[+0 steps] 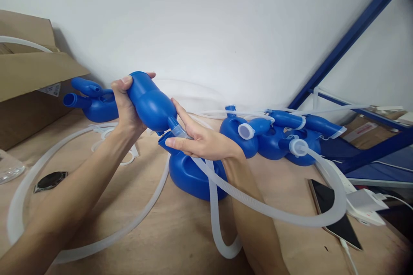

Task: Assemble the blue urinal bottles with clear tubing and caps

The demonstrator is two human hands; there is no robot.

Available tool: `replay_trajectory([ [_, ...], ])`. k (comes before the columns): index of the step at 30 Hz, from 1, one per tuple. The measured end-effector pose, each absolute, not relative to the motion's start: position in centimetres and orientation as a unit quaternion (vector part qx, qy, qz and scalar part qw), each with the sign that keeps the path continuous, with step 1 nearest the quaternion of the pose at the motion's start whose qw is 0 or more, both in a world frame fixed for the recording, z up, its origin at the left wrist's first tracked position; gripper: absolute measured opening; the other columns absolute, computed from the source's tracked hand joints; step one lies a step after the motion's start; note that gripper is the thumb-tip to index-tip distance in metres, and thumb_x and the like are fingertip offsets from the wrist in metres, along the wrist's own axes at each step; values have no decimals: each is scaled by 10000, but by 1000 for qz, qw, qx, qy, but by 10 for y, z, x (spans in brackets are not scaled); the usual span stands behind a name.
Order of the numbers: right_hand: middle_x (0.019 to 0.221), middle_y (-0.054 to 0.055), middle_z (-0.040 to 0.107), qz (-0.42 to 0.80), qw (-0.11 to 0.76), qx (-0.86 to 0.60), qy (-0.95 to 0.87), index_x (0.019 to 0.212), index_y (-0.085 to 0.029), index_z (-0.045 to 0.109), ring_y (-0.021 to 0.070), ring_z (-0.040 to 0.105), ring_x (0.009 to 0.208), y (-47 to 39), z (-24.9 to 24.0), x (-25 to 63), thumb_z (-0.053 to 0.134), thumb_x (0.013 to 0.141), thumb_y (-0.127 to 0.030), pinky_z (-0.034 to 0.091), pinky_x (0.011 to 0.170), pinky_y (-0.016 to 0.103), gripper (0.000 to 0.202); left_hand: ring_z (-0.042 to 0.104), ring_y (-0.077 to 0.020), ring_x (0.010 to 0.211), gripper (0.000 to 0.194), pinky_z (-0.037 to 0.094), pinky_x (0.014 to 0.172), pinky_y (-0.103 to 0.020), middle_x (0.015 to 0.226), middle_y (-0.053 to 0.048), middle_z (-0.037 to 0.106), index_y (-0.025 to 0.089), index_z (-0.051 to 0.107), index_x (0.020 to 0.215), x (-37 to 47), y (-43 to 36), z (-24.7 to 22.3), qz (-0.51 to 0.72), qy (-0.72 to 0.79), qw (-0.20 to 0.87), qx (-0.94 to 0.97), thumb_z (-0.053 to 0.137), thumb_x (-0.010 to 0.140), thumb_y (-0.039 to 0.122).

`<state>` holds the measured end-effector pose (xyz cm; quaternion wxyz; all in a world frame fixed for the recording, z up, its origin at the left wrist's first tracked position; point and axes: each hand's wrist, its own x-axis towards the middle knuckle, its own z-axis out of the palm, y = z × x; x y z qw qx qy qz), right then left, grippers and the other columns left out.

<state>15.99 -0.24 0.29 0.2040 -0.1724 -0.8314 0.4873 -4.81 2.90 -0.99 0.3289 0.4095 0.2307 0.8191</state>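
Left hand (125,103) grips blue bottle (155,105), right hand (206,139) clasping tubing (178,130) at its lower end.

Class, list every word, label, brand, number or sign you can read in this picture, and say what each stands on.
No text is readable.
White label on the left cardboard box: too small and blurred.
Pale label with reddish marks on the right-hand carton: too blurred.

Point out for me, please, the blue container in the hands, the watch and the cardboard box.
Blue container (153,105): head view, on its rounded upper part.
Watch (50,181): head view, on its dark face.
Cardboard box (34,72): head view, on its open flap.
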Motion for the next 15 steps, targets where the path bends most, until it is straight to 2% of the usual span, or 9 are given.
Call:
replay_trajectory([
  [2, 1745, 58, 230, 457, 222, -168, -845, 1684, -348, 0, 278, 363, 1543, 0, 2, 160, 691, 961, -445, 390, 1241, 501, 1005, 541, -161, 509, 602, 488, 442, -276, 615, -13, 553, 145, 757, 906, -48, 29, -10, 819, 230, 330, 410, 588, 753, 701],
  [4, 1775, 38, 94, 439, 224, -158, -856, 1684, -326, -19, 257, 165, 1626, 1, 1, 160, 688, 966, -453, 227, 1317, 499, 1016, 542, -163, 517, 614, 479, 443, -273, 614, -18, 562, 145, 759, 906, -48, 29, -10, 818, 233, 331, 409, 583, 751, 713],
  [5, 1777, 35, 56, 435, 221, -152, -859, 1682, -319, -40, 246, 113, 1637, 2, 1, 159, 677, 974, -456, 174, 1330, 498, 1017, 540, -163, 521, 621, 473, 442, -271, 614, -21, 565, 146, 762, 904, -49, 28, -10, 818, 235, 332, 407, 581, 746, 719],
  [7, 1775, 32, 23, 434, 213, -146, -863, 1675, -319, -78, 232, 76, 1642, 3, 0, 159, 656, 989, -464, 123, 1335, 506, 1015, 542, -167, 530, 630, 471, 448, -274, 619, -26, 567, 142, 768, 909, -49, 28, -9, 816, 242, 335, 405, 585, 731, 718],
  [10, 1773, 19, -12, 433, 210, -142, -865, 1667, -336, -101, 229, 57, 1643, 3, -1, 158, 653, 989, -475, 111, 1336, 513, 1024, 544, -178, 530, 652, 465, 461, -294, 626, -29, 562, 133, 757, 918, -50, 29, -9, 816, 246, 327, 408, 589, 718, 730],
  [15, 1775, 36, 35, 439, 205, -140, -864, 1668, -329, -108, 245, 93, 1640, 2, 0, 158, 662, 982, -483, 131, 1331, 528, 1043, 534, -193, 525, 655, 426, 469, -309, 622, -30, 561, 153, 737, 921, -50, 29, -9, 815, 254, 316, 414, 556, 734, 754],
])
